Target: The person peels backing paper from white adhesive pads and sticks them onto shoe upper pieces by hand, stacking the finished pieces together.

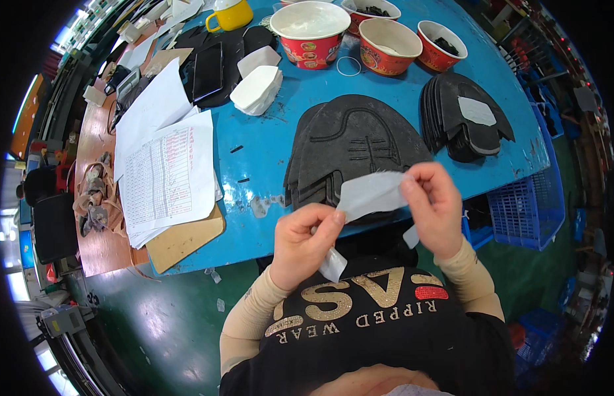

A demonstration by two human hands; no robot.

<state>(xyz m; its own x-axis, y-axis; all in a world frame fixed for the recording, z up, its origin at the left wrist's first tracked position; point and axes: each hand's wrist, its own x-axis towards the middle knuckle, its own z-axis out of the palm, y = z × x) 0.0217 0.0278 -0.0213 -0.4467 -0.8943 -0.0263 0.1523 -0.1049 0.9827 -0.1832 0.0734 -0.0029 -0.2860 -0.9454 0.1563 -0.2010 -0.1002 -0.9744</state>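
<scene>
Between my two hands stretches a thin white strip (373, 193) with a frayed-looking upper edge. My left hand (303, 243) pinches its left end between thumb and fingers, and a rolled white tail (333, 265) hangs below that hand. At the right end, my right hand (433, 206) closes thumb and fingertips on the strip. A small white piece (411, 236) shows beneath this hand. Just beyond the strip lies a stack of black shoe-upper pieces (359, 125) with raised line patterns; the strip and hands cover its near edge.
Another black stack (445, 112), topped by a white label (477, 111), lies right. Red paper tubs (313, 49) and a yellow mug (231, 14) stand far back. Left are a phone (208, 71), a white lump (257, 90) and printed sheets (171, 175). A blue crate (528, 208) sits beyond the right edge.
</scene>
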